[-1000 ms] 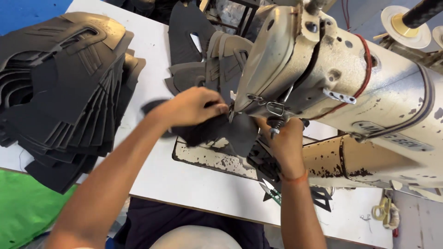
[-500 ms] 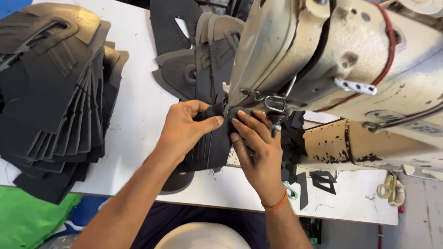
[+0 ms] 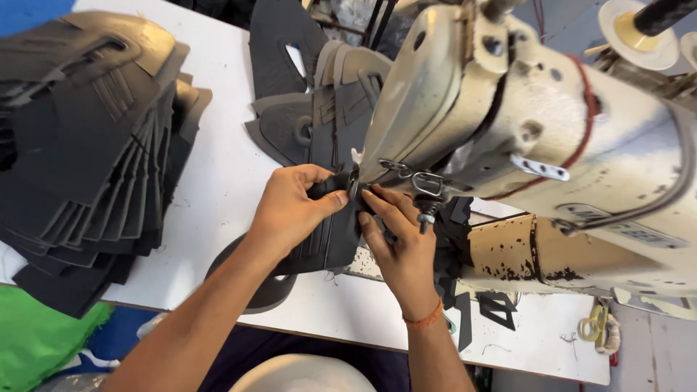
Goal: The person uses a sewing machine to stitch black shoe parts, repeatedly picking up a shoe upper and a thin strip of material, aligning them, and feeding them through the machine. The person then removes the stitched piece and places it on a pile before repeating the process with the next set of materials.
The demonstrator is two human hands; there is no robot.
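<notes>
White table (image 3: 218, 181) unchanged; both hands (image 3: 348, 218) still pinch, seemingly, the black piece (image 3: 330, 243).

A white worktable (image 3: 218, 181) spreads beneath the hands, lit evenly. Left of them, beyond its edge, lies green cloth (image 3: 36, 341) over blue. Grey floor (image 3: 653, 348) shows far right of them.

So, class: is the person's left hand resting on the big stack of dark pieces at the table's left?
No: the left hand grips the dark piece under the sewing machine, well apart from the stack.
</notes>
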